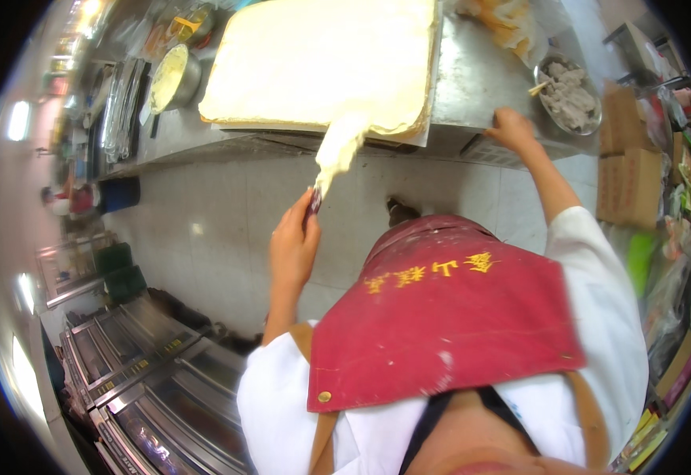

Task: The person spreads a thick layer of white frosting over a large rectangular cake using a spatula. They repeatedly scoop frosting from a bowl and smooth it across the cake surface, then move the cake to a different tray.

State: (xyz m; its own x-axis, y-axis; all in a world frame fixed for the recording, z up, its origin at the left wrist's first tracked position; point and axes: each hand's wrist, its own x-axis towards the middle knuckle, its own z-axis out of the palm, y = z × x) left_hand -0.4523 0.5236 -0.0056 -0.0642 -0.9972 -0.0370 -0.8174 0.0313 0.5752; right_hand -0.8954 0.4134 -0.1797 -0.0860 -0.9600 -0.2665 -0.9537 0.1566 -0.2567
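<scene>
My left hand (296,237) is closed around the dark handle of a spatula (338,148), whose blade is thickly coated in pale cream. The blade's far end reaches the near edge of a large rectangular sheet cake (321,65), covered with a pale cream layer and lying on white paper at the counter's edge. My right hand (511,129) rests with bent fingers on the front edge of the steel counter (470,77). Just beyond it, at the right, stands an oval metal bowl (599,113) of greyish paste with a light-coloured utensil handle (538,89) sticking out.
A metal bowl of cream (194,77) stands left of the cake, near another bowl with an orange utensil (187,24). Stacked metal trays (122,110) are farther left. Cardboard boxes (629,187) stand at the right, oven-like steel units (167,392) at the lower left.
</scene>
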